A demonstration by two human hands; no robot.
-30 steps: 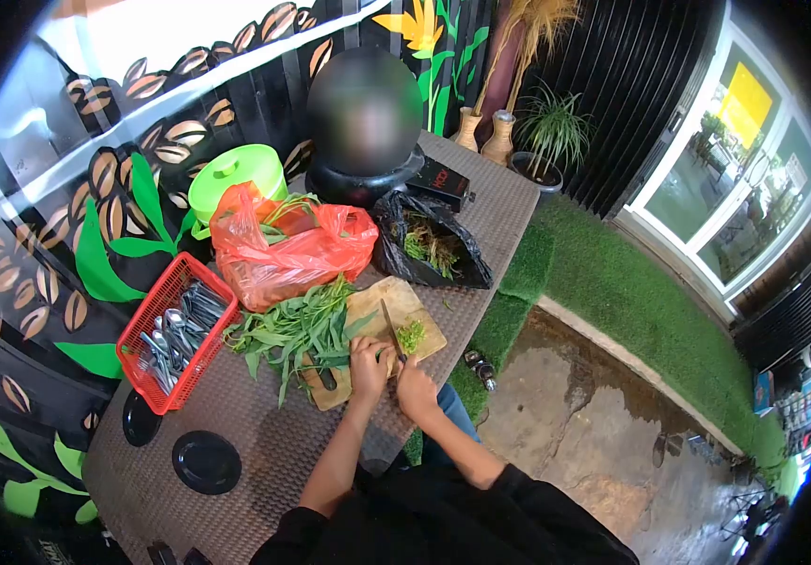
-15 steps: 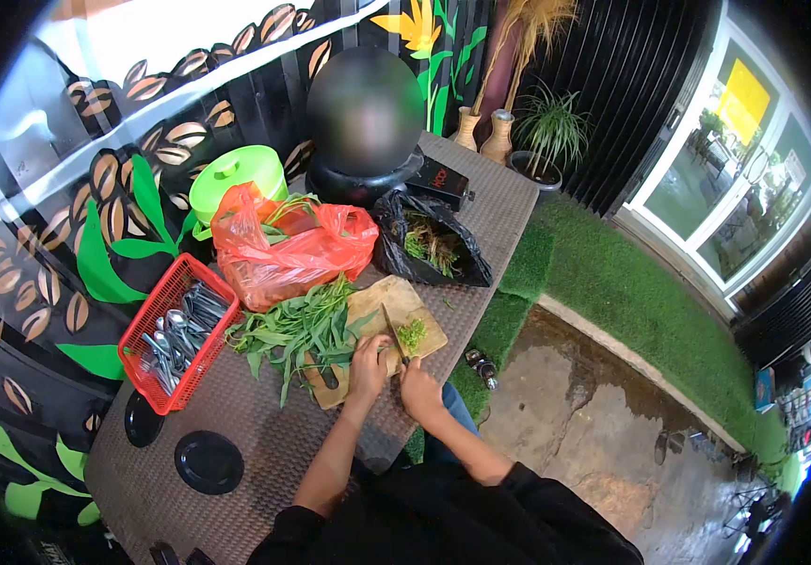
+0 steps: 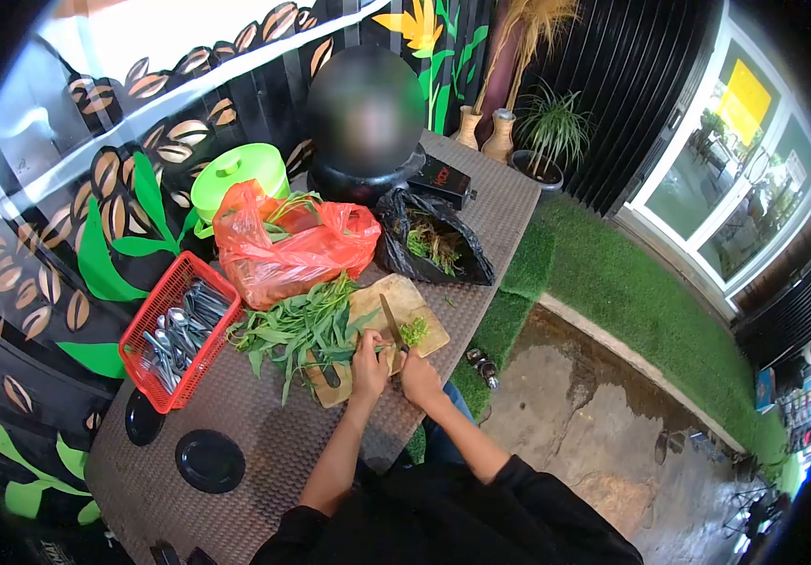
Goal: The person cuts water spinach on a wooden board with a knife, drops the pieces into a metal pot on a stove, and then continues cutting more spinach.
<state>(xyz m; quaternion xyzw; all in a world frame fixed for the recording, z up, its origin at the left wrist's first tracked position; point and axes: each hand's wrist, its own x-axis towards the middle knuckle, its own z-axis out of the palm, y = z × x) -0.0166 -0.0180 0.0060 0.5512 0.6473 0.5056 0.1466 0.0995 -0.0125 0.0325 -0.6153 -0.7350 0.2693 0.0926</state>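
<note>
My right hand (image 3: 420, 378) is closed round the handle of a knife (image 3: 389, 317), whose blade points away from me over the wooden cutting board (image 3: 393, 292). To the left of the blade, my left hand (image 3: 369, 364) presses down on leafy green stems with its fingers curled. A heap of long-leaved greens (image 3: 302, 325) spreads from the board onto the table beside that hand. Small chopped green pieces (image 3: 414, 331) lie on the board, right of the knife. A dark slot, perhaps the board's handle hole, shows near my left wrist.
A red plastic bag (image 3: 297, 247) and a black bag of greens (image 3: 433, 247) stand behind the board. At left are a red basket of cutlery (image 3: 179, 330) and black plates (image 3: 209, 461). Farther back sit a lime-green lidded pot (image 3: 240, 184) and a dark pot (image 3: 368, 184).
The knife and my right hand have shifted slightly away from me, and the blade has moved a little left of the chopped pieces. My left hand has barely moved.
</note>
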